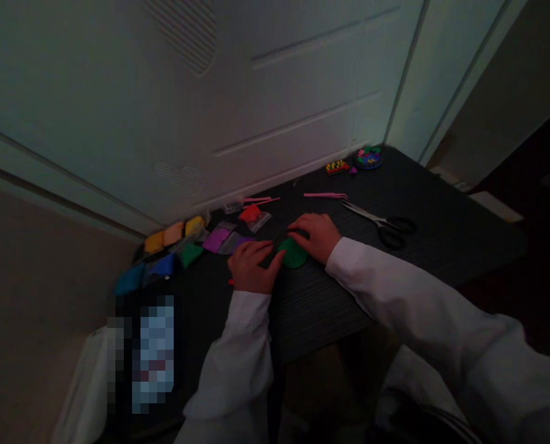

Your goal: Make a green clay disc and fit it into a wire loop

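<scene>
A flat green disc [294,254] lies on the dark table between my two hands. It looks like modelling clay, with a dark edge along its far left side that I cannot make out clearly. My left hand [253,266] is at the disc's left edge, thumb against it and fingers curled. My right hand [319,235] reaches over the far right edge, its fingers bent down onto the rim. Close behind my left hand lies a purple packet [243,242]. A bit of something red [231,282] shows beside my left wrist.
Scissors [379,223] and pink tweezers [325,195] lie to the right. Bags of coloured clay, including red [251,214], green [190,254] and blue [163,265], line the left. Small colourful decorated pieces [369,157] stand at the back. A blurred-out screen [153,351] is at the lower left.
</scene>
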Available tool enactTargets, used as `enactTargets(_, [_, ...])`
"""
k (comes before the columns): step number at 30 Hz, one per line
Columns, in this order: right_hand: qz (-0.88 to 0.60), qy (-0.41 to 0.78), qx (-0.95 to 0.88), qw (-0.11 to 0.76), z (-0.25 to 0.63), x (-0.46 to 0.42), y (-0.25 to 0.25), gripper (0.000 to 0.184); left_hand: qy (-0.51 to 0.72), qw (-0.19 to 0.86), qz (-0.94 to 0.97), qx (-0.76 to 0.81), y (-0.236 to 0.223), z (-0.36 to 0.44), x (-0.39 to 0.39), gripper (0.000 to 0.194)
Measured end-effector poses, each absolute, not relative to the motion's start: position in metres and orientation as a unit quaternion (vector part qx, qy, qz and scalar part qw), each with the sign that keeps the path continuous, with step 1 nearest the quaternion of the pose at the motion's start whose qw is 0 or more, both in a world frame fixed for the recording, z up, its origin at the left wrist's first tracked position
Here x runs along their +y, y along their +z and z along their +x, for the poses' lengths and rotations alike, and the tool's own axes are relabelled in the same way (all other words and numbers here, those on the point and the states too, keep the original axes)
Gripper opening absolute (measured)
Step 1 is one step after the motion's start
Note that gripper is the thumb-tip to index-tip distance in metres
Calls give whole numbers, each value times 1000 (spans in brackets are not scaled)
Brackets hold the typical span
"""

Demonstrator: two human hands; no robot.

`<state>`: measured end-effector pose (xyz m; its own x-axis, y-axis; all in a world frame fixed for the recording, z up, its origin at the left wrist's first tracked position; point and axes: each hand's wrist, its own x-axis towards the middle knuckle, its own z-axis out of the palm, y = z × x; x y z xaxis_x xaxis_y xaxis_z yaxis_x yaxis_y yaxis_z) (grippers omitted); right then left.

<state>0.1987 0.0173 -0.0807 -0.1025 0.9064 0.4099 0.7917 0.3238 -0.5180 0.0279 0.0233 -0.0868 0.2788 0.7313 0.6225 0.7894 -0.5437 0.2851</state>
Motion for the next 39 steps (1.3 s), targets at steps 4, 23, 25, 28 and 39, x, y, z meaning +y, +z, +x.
enactTargets(4, [-574,81,-737,347,198,18,-82,21,-369,34,-800,-473,-89,28,24,11])
enactTargets(23, [-563,117,-731,368,201,20,-84,22,-230,-169,-871,-400,-84,-2,40,27])
enactTargets(25, [-558,116,-732,373,202,20,-85,22,-216,-172,-875,-398,-83,0,39,27])
enactTargets(28, [-551,112,-734,381,207,22,-85,23,-214,-174,-872,-405,-83,2,39,25])
enactTargets(39, [-549,115,-751,348,213,25,-85,26,-231,-195,-863,-405,-86,4,39,22])
